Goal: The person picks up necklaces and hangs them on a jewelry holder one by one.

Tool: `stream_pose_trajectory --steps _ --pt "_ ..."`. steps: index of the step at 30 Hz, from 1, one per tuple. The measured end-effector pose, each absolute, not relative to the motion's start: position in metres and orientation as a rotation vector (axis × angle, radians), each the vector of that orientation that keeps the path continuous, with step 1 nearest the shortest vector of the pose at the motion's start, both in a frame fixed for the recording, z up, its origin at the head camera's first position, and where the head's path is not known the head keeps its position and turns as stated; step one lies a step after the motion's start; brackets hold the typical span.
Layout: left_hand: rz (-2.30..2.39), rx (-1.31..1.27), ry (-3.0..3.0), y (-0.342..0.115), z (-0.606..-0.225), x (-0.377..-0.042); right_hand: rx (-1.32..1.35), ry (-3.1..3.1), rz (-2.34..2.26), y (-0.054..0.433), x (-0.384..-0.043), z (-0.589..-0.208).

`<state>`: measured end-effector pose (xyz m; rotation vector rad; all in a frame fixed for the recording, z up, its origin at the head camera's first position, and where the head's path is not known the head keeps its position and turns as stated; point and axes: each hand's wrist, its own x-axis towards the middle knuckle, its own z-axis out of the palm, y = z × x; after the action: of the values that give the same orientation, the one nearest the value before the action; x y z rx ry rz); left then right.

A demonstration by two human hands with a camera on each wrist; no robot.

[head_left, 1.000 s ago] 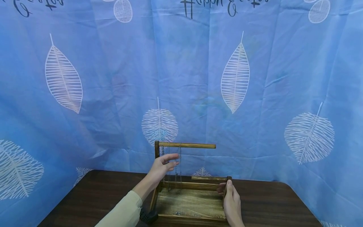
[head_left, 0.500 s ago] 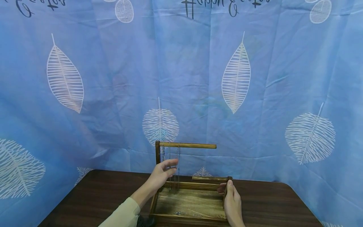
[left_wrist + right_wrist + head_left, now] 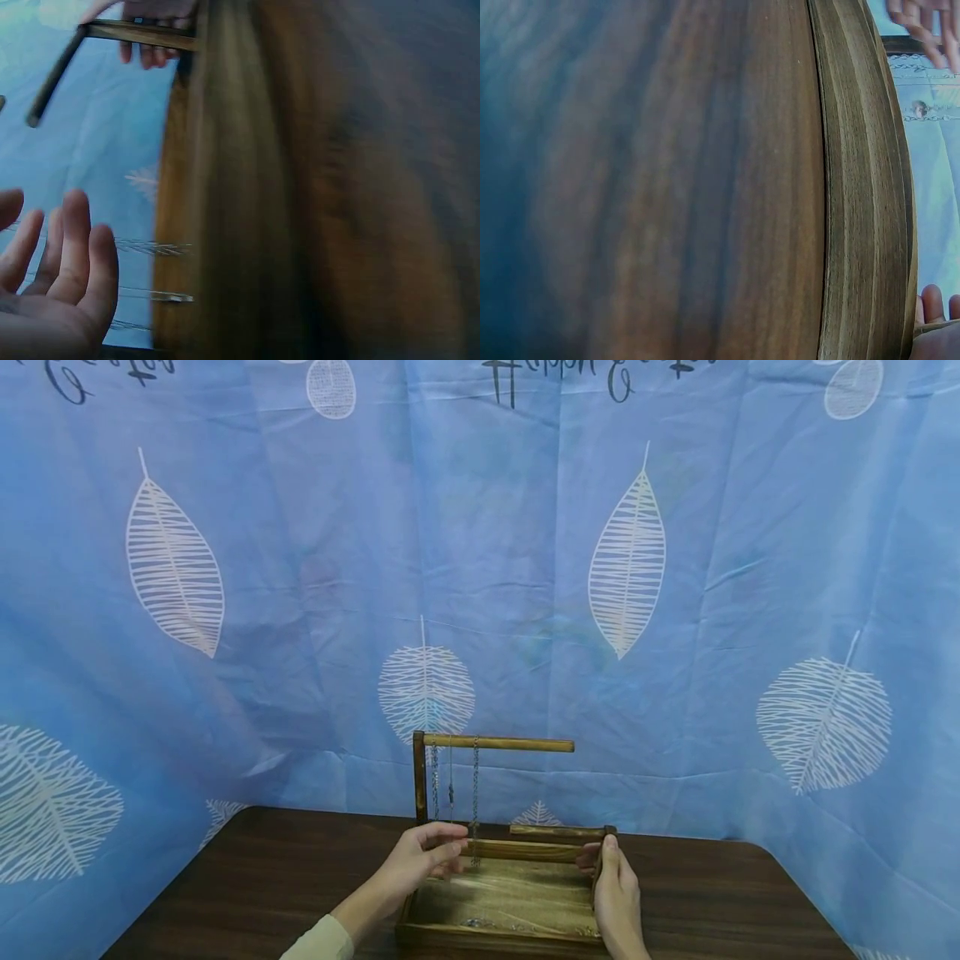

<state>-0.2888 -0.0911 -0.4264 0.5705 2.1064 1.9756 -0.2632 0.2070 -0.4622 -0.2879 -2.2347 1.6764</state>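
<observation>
A wooden jewelry stand [image 3: 502, 937] stands on the table, with a shallow tray base, a tall upper bar [image 3: 517, 744] and a shorter lower bar [image 3: 557, 832]. Three thin necklaces [image 3: 476, 777] hang from the upper bar's left part. My left hand [image 3: 423, 862] is beside their lower ends, over the tray's left side, fingers loosely bent; the left wrist view shows its fingers [image 3: 75, 247] spread apart and holding nothing. With thumb in front and fingers behind, my right hand [image 3: 617, 893] grips the short post at the stand's right end.
Small shiny jewelry pieces [image 3: 480, 924] lie along the tray's front inside edge. Dark brown table [image 3: 712, 893] surrounds the stand. Behind it hangs a blue cloth [image 3: 510, 568] with white leaf prints.
My left hand has come down from among the hanging chains to just above the tray, and the necklaces hang more openly in view. My right hand stays on the post.
</observation>
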Motion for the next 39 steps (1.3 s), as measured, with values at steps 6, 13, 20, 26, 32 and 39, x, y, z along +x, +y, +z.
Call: stream_pose_trajectory --steps 6,13,20,26,32,39 --pt "1.875 0.545 2.056 -0.091 -0.457 -0.288 -0.3 -2.244 1.674 0.207 -0.264 -0.461" --pt "1.717 0.575 2.082 -0.09 -0.467 -0.29 -0.306 -2.242 1.685 0.206 -0.263 -0.461" --pt "1.527 0.588 2.176 -0.085 -0.463 -0.288 -0.276 -2.246 1.673 0.206 -0.263 -0.461" --pt "1.465 0.577 2.22 -0.082 -0.463 -0.289 -0.268 -2.252 1.668 0.206 -0.263 -0.462" --pt "1.416 0.571 2.251 -0.078 -0.462 -0.288 -0.246 -2.246 1.658 0.208 -0.263 -0.462" --pt "1.382 0.597 2.287 -0.078 -0.463 -0.286 -0.243 -2.239 1.655 0.207 -0.263 -0.462"
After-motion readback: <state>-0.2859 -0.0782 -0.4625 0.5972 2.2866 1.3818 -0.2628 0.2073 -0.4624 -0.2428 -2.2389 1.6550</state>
